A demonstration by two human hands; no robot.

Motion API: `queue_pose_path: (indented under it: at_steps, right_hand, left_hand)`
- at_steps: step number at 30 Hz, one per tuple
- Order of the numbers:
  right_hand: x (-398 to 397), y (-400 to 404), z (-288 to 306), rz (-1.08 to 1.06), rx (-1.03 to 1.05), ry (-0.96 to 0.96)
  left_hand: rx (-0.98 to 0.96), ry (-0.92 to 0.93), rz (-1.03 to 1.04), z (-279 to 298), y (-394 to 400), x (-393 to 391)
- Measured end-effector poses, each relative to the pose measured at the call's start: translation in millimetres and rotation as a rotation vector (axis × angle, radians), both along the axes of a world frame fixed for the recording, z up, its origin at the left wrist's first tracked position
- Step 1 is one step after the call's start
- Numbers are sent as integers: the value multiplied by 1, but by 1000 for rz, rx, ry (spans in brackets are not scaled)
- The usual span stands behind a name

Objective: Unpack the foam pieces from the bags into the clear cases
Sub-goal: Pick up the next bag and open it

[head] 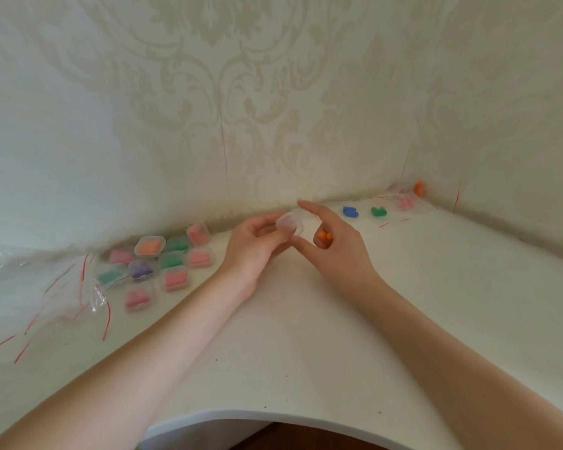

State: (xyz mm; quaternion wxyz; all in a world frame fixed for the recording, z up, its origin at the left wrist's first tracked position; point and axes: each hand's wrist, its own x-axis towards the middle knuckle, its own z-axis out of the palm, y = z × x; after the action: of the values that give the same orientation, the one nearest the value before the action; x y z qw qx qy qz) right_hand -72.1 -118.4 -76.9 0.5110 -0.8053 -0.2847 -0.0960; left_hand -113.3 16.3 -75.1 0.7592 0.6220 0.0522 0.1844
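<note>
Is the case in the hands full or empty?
Empty: the case, held by the left hand, shows clear, no colour inside. The orange foam pieces sit in the right hand.

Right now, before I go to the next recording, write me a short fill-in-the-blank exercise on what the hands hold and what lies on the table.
1. The left hand holds a small clear ____.
2. The foam pieces curled inside the right hand are ____ in colour.
3. The filled cases lie on the table to the ____ of the hands.

Missing words: case; orange; left
</note>
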Motion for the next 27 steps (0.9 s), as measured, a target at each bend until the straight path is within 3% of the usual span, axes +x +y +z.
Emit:
queue_pose_path:
  at_steps: [3,6,13,18,27]
  right_hand:
    - [-3,3,5,-3,118,215]
    - [-2,4,5,0,135,263]
    - [-2,2,5,119,236,322]
    - [-3,2,3,33,10,113]
    - [0,8,-1,2,14,208]
  left_hand:
    - [526,-182,255,-4,2,0]
    - [781,-316,288,-4,-5,-3]
    - [735,-293,195,-4,-4,-3]
    - [815,-205,109,-4,-3,-3]
    - [731,-234,156,-5,-6,-6]
